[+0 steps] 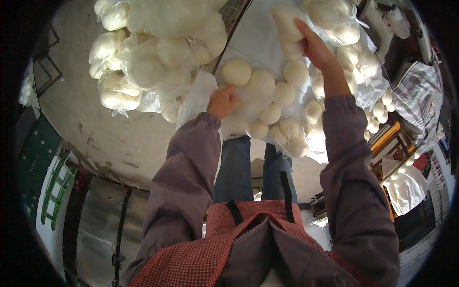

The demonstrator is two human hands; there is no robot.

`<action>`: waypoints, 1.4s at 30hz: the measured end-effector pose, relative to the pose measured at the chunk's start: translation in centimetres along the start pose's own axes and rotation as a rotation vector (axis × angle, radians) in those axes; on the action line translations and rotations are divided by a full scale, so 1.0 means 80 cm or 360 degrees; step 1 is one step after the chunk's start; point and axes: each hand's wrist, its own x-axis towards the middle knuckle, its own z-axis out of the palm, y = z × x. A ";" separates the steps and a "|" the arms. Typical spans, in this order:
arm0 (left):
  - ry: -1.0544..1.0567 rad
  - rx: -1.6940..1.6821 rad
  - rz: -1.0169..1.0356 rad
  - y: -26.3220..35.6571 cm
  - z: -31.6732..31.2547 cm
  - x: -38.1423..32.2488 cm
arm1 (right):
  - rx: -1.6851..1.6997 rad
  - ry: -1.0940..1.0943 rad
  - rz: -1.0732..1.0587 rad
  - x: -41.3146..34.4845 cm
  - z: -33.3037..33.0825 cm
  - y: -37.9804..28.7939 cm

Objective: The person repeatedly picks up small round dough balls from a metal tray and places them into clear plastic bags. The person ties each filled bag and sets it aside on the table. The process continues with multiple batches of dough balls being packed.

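Several round white balls, perhaps steamed buns or dough, lie on a pale surface in front of me; one is the pale ball (236, 72) just above my left hand. My left hand (223, 102) is at a translucent plastic bag (247, 100) with pale round things in it; blur hides whether its fingers are closed on the film. Farther off to the right, my right hand (312, 45) holds a long, blurred pale bundle (288, 30) by its right side. Another pale ball (296, 72) sits just below that bundle.
Large knotted plastic bags (154, 61) of white round things crowd the left side. More filled bags (331, 21) stand along the right, near a striped woven sack (419, 100). A yellow-orange frame (389, 140) stands at the right; concrete floor (107, 143) shows at the left.
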 end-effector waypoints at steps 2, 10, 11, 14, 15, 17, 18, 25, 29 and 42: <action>-0.0297 -0.0410 -0.0254 0.025 -0.009 0.000 | 0.0591 -0.0358 -0.0430 -0.051 0.001 0.020; -0.0235 -0.0690 0.0001 0.008 -0.027 0.007 | -0.0923 -0.1047 0.0394 -0.019 0.096 0.145; -0.0263 -0.0608 -0.0269 0.024 -0.039 -0.005 | -0.0953 -0.1001 0.0366 -0.016 0.101 0.151; 0.0473 -0.0117 0.0084 0.033 -0.044 -0.050 | -0.0742 -0.0863 0.0236 -0.019 0.127 0.127; 0.0524 -0.0023 0.0120 0.038 -0.042 -0.064 | -0.0694 -0.0829 0.0406 -0.020 0.129 0.121; 0.0623 0.0161 0.0208 0.049 -0.035 -0.091 | -0.0587 -0.0746 0.0741 -0.019 0.127 0.108; 0.0723 0.0301 0.0252 0.053 -0.034 -0.098 | -0.0602 -0.0651 0.0790 -0.022 0.117 0.108; 0.1058 0.0200 0.0125 0.036 -0.083 -0.157 | -0.1224 0.0818 0.0143 -0.131 0.137 0.148; 0.0687 -0.0103 0.0375 0.120 -0.087 -0.198 | -0.1217 0.1106 -0.0321 -0.232 0.097 0.117; -0.0721 -0.1088 0.0375 0.491 0.212 -0.152 | -0.0402 0.0955 -0.0651 -0.580 -0.242 0.207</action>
